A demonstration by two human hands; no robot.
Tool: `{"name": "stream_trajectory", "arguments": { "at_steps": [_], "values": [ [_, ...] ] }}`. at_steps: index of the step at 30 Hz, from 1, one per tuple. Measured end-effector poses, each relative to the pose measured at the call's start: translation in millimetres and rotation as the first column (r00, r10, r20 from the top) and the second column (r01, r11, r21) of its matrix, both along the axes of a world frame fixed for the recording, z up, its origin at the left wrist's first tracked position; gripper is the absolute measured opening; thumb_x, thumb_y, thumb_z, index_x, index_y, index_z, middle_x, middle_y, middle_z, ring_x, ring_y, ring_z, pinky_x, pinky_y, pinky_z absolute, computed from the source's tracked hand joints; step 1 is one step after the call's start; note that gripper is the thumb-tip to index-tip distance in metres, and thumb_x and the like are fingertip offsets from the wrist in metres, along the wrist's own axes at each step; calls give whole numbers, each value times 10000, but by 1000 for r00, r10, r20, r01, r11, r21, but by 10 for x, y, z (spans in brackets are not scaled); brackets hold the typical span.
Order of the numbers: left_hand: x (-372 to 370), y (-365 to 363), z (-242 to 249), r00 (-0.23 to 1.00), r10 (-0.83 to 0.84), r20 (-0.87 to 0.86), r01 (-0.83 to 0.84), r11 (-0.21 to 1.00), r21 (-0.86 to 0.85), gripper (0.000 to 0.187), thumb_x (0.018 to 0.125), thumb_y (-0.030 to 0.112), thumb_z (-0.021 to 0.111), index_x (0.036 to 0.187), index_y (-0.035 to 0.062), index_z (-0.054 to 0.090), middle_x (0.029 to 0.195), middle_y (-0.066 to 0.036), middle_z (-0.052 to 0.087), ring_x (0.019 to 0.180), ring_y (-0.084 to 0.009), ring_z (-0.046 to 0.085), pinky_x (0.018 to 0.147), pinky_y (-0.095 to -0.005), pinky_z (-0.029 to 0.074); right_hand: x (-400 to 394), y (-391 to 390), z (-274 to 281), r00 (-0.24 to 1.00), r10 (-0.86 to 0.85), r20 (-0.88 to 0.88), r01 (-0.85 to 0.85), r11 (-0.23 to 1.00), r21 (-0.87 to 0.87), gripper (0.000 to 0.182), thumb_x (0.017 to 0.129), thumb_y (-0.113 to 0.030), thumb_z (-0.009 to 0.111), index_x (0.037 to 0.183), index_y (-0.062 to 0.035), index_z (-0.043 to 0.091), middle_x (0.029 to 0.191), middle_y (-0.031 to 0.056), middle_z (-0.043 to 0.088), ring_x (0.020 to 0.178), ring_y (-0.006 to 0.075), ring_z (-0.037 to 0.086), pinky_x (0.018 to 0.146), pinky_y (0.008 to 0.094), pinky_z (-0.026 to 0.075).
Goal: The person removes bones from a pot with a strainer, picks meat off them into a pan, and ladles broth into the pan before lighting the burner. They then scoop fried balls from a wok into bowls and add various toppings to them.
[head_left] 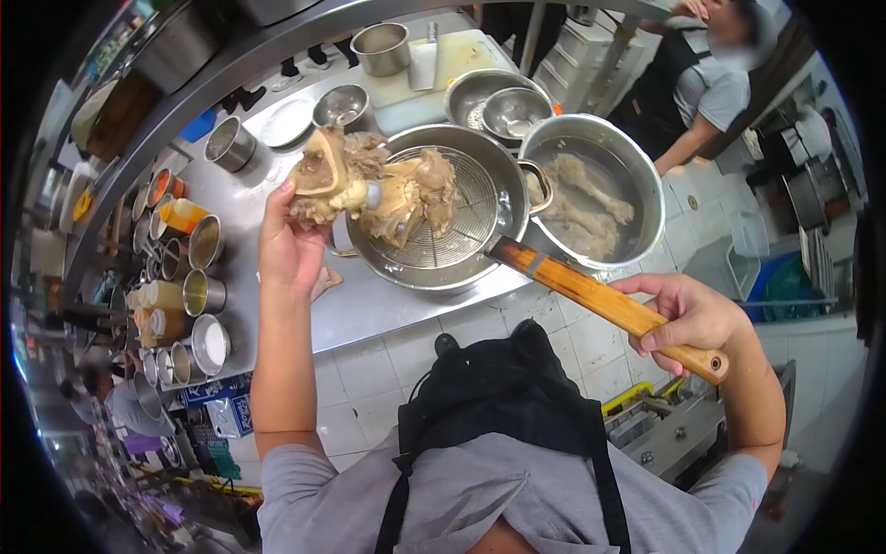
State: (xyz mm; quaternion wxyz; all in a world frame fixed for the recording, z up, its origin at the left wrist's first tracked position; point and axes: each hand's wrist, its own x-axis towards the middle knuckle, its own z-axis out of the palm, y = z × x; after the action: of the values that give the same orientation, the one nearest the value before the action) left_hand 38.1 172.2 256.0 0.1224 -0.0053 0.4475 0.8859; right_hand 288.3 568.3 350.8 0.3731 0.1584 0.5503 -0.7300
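Note:
My left hand (293, 242) is closed on the near end of a large cooked meat bone (325, 175), with pale bone and brown meat showing. More of the meaty, knuckled piece lies over the wire mesh of a skimmer (478, 208). Around the skimmer's long wooden handle (591, 291), my right hand (694, 319) is wrapped near its end. Mesh and meat are above a wide metal pan (415, 277) with loop handles. To its right stands a big metal pot (657, 208) of cloudy water holding pale bones (586, 198).
Metal bowls (519, 113), a cleaver (424, 63) on a cutting board (461, 55) and a white plate (288, 123) sit at the far side. Condiment containers (203, 291) line the left. A shelf rail (305, 39) crosses overhead. Another person (688, 88) stands at upper right.

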Motion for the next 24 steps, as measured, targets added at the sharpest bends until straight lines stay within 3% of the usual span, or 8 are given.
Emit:
{"name": "stream_trajectory", "arguments": {
  "at_steps": [7, 10, 14, 17, 19, 24],
  "values": [
    [402, 268, -60, 996, 94, 0, -94, 994, 63, 458, 943, 296, 603, 1306, 24, 541, 1272, -111, 627, 1154, -250, 615, 999, -403, 501, -225, 191, 69, 992, 127, 14, -126, 992, -19, 711, 852, 91, 641, 1475, 20, 305, 824, 146, 666, 519, 198, 646, 449, 309, 504],
    [601, 447, -60, 990, 93, 105, -117, 960, 254, 437, 952, 325, 590, 1309, 74, 554, 1266, -95, 636, 1130, -245, 635, 902, -403, 564, -347, 293, 71, 979, 202, -19, -202, 979, 21, 725, 864, 40, 656, 1480, 38, 273, 856, 148, 665, 545, 201, 650, 458, 332, 511],
    [985, 792, 19, 975, 185, 125, -218, 912, 349, 438, 942, 346, 609, 1301, 100, 561, 1261, -77, 642, 1120, -244, 642, 855, -407, 586, -601, 430, 148, 946, 323, 12, -323, 946, 27, 735, 876, 16, 650, 1482, 58, 236, 855, 140, 660, 551, 203, 649, 448, 337, 513],
    [1326, 982, -89, 946, 301, 118, -323, 867, 380, 515, 932, 329, 632, 1354, 64, 503, 1305, -97, 601, 1185, -255, 599, 965, -406, 539, -813, 505, 171, 924, 381, 21, -381, 925, -4, 712, 881, 5, 647, 1467, 66, 247, 857, 132, 657, 554, 207, 648, 439, 337, 514],
    [1556, 1069, -187, 915, 379, 141, -402, 820, 407, 520, 929, 324, 639, 1356, 62, 501, 1299, -98, 606, 1173, -255, 609, 966, -406, 541, -900, 522, 162, 896, 444, 14, -444, 896, 13, 679, 880, 5, 640, 1444, 69, 267, 856, 128, 648, 550, 210, 641, 431, 337, 513],
    [2071, 1240, -398, 915, 402, 32, -343, 732, 588, 558, 908, 320, 654, 1379, 72, 490, 1331, -99, 596, 1188, -262, 607, 995, -417, 529, -1102, 531, 205, 869, 493, -36, -490, 869, 71, 644, 878, 21, 622, 1424, 23, 281, 886, 154, 621, 546, 228, 621, 424, 353, 501]
  ]
}}
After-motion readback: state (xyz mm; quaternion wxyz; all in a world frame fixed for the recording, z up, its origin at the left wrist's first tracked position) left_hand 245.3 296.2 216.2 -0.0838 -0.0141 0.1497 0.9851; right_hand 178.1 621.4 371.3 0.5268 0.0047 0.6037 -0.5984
